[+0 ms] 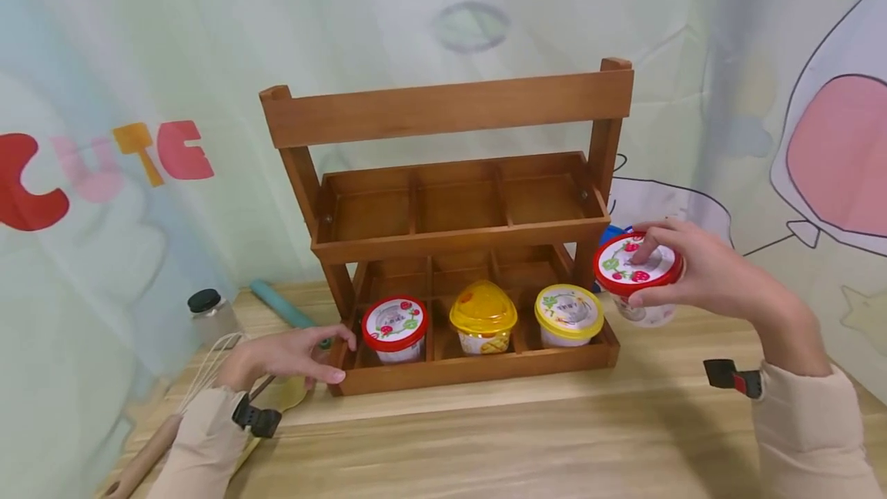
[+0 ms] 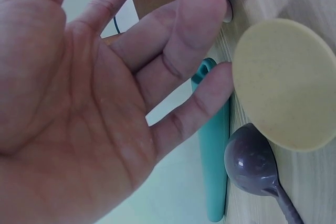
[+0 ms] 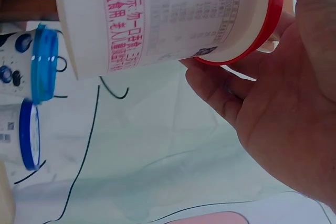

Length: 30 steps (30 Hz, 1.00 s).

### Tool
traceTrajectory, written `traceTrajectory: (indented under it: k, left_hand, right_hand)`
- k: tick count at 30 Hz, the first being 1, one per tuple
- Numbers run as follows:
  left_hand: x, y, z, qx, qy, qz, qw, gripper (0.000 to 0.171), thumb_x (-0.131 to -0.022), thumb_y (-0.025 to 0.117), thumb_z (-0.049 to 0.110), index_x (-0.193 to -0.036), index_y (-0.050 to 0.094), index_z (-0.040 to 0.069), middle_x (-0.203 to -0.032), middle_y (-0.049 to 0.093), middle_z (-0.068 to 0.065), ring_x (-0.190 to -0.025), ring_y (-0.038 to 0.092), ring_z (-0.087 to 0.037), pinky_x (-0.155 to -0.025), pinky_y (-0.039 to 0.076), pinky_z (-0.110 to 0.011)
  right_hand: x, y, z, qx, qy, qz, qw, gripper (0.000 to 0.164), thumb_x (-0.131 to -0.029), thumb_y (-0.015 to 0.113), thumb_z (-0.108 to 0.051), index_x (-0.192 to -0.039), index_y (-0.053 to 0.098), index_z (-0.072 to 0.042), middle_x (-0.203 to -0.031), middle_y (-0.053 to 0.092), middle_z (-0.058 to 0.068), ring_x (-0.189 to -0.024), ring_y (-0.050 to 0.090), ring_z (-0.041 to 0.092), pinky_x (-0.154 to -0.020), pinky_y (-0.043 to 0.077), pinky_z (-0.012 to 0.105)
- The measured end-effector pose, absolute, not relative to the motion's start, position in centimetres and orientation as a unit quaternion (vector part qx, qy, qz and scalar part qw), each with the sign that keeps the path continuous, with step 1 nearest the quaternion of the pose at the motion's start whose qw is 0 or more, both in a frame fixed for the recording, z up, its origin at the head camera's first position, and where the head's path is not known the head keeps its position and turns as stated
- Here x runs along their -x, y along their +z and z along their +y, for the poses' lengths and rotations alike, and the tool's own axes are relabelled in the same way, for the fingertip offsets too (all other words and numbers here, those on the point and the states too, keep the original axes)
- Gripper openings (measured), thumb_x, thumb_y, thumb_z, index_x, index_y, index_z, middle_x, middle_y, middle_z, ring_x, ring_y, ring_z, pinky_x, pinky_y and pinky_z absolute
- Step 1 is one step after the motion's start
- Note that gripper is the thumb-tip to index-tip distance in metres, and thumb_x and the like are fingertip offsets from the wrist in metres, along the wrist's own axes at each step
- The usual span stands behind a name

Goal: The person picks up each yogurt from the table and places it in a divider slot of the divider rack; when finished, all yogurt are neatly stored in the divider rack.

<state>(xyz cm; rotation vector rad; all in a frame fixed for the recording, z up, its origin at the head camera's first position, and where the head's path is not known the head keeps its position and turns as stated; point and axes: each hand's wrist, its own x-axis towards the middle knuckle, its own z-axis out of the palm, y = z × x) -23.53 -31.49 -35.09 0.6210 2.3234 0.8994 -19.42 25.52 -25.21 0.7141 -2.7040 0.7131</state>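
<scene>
My right hand (image 1: 707, 272) grips a white cup with a red, strawberry-printed lid (image 1: 637, 264) by its rim, at the right side of the wooden shelf. The right wrist view shows pink print on the side of this cup (image 3: 173, 19). At the shelf's lower left front corner is my left hand (image 1: 294, 356), fingers spread and nothing held. In the lower front row of the two-tier wooden rack (image 1: 478, 376) sit another red-lidded cup (image 1: 395, 329), a yellow dome-lidded cup (image 1: 483, 318) and a yellow-lidded cup (image 1: 569, 316).
Two blue-lidded cups (image 3: 44, 64) stand behind the right hand's cup. Left of the rack lie a teal rolling pin (image 1: 280, 303), a whisk (image 1: 162, 437), a yellow spoon (image 2: 286, 85) and a dark ladle (image 2: 252, 161). A black-capped jar (image 1: 211, 314) stands there too.
</scene>
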Motion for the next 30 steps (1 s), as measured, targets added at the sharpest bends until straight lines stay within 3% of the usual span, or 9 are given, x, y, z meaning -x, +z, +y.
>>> traceTrajectory:
  k: [6, 14, 24, 30]
  left_hand:
    - [23.8, -35.1, -31.3, -0.225, 0.332, 0.870, 0.288, 0.057, -0.093, 0.072, 0.035, -0.134, 0.044, 0.008, -0.097, 0.061, -0.010, -0.065, 0.062, -0.026, -0.069, 0.053, -0.037]
    - [24.0, -35.5, -31.3, -0.234, 0.339, 0.863, 0.293, 0.056, -0.093, 0.073, 0.035, -0.133, 0.045, 0.008, -0.098, 0.061, -0.010, -0.064, 0.062, -0.025, -0.066, 0.054, -0.037]
    - [23.8, -35.7, -31.5, -0.238, 0.353, 0.857, 0.291, 0.053, -0.093, 0.073, 0.031, -0.132, 0.045, 0.008, -0.077, 0.059, -0.005, -0.064, 0.062, -0.025, -0.065, 0.055, -0.037]
    - [23.6, -35.5, -31.6, -0.232, 0.350, 0.861, 0.286, 0.053, -0.094, 0.072, 0.033, -0.133, 0.045, 0.009, -0.075, 0.058, -0.004, -0.064, 0.062, -0.026, -0.067, 0.055, -0.038]
  right_hand:
    - [18.8, -25.0, 24.9, -0.272, 0.250, -0.915, 0.163, 0.040, -0.070, 0.093, -0.036, -0.095, 0.066, -0.023, -0.140, 0.051, 0.015, -0.118, 0.046, 0.037, -0.073, 0.054, 0.030]
    - [18.6, -25.0, 23.9, -0.298, 0.267, -0.898, 0.184, 0.049, -0.072, 0.093, -0.028, -0.112, 0.067, -0.019, -0.139, 0.051, 0.014, -0.119, 0.044, 0.038, -0.067, 0.055, 0.026]
    - [19.0, -24.7, 21.2, -0.310, 0.307, -0.886, 0.158, 0.054, -0.077, 0.089, -0.032, -0.121, 0.063, -0.018, -0.143, 0.048, 0.010, -0.122, 0.045, 0.036, -0.073, 0.057, 0.028]
    - [19.6, -24.3, 19.0, -0.324, 0.324, -0.872, 0.174, 0.053, -0.075, 0.090, -0.030, -0.120, 0.064, -0.019, -0.144, 0.048, 0.007, -0.128, 0.044, 0.035, -0.078, 0.058, 0.038]
